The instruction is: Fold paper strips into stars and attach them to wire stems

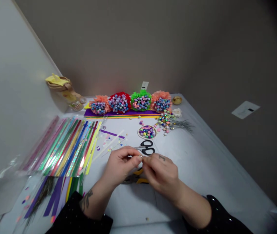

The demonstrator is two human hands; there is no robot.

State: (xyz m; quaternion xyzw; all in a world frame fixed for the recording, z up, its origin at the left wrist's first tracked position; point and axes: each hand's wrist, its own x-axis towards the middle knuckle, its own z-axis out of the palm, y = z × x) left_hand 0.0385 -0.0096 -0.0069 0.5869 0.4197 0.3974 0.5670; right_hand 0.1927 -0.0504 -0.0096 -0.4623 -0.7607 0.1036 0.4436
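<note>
Evidently both hands are brought together over the middle of the bench (131,208), fingertips meeting at one spot. The left hand (122,164) has thumb and forefinger pinched on a small pale piece (141,157) (too tiny to name). The right hand (162,172) is curled, its fingertips against the same spot; whether it grips that piece too, I cannot tell. So the pale piece sits up between the two hands, above the bench.

Just beyond them lie scissors (143,148) with black handles, and below the fingertips, partly hidden by the right hand, is a pair of yellow-and-black pliers (141,180). A round bowl (138,133) of small coloured pieces stands behind the scissors, with more such pieces and a bundle of thin wires (183,125) to its right.

On the left, shiny strips (66,146) in many colours lie side by side in clear wrapping; plain strips and a dark bristly bundle (46,191) show nearer the body. Small scraps and a thin purple strip (112,133) lie between the wrapped strips and the bowl. Along the back, four frilled bunches (120,102), orange, red, green and orange, stand in a row at flat purple sheets (89,112).
</note>
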